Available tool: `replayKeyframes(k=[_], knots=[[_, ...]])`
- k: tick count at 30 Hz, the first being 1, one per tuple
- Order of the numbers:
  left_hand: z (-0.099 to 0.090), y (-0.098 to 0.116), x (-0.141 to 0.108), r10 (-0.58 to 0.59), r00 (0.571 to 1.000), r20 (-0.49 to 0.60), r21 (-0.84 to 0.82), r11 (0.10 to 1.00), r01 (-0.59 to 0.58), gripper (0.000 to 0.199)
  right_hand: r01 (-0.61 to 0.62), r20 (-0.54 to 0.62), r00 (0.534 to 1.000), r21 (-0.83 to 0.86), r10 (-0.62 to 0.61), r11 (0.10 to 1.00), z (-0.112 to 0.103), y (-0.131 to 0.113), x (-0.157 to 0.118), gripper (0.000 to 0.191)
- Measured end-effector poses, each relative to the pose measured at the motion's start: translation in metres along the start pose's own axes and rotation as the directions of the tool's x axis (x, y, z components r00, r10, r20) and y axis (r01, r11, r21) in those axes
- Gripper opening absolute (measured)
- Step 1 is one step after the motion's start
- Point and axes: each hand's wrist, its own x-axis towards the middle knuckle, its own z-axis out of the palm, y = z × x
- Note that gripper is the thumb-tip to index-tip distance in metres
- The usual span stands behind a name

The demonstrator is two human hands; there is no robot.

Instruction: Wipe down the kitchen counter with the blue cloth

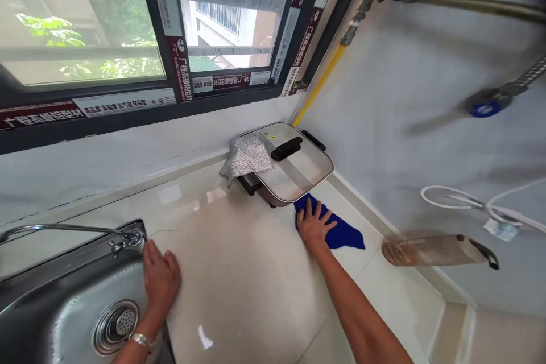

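My right hand (314, 226) lies with spread fingers on a dark blue cloth (347, 234) and presses it against the pale countertop (239, 273). The cloth is partly under the hand, just in front of an electric pan with a glass lid (309, 168). My left hand (161, 277) rests at the right rim of the steel sink (72, 318), close to the base of the faucet (135, 237). Its fingers are stretched out and nothing shows in them. A silvery mesh cloth (247, 158) is draped over the pan's left side.
A clear bottle-shaped container with a black handle (435, 250) is by the right wall. Above it hangs a coiled white cable (482, 207). Behind the pan, a yellow gas hose (319, 86) runs down the corner. A window (230, 11) with a dark frame spans the back.
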Motion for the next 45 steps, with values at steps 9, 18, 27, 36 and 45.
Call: replayKeyframes(k=[9, 18, 27, 36, 45], knots=[[0.0, 0.004, -0.001, -0.008, 0.999, -0.045, -0.007, 1.0, 0.008, 0.066, 0.213, 0.01, 0.977, -0.121, -0.214, 0.97, -0.01, -0.025, -0.094, 0.058], [-0.006, 0.013, -0.007, -0.02, 0.996, -0.092, -0.005, 1.0, 0.02, 0.063, 0.47, 0.014, 0.88, -0.17, -0.474, 0.866, 0.002, -0.026, -0.196, 0.061], [-0.002, 0.01, -0.011, -0.057, 0.988, -0.145, -0.091, 0.995, 0.044, 0.06, 0.814, -0.07, 0.58, 0.021, -0.811, 0.581, -0.001, -0.016, -0.287, 0.074], [-0.002, 0.011, -0.014, -0.081, 0.991, -0.102, -0.106, 0.992, 0.07, 0.062, 0.604, -0.212, 0.784, 0.049, -0.583, 0.795, 0.023, -0.02, -0.283, 0.082], [0.0, 0.01, -0.014, -0.048, 0.989, -0.14, -0.078, 0.996, 0.037, 0.059, 0.905, 0.029, 0.417, 0.075, -0.909, 0.418, -0.026, -0.102, -0.19, 0.08]])
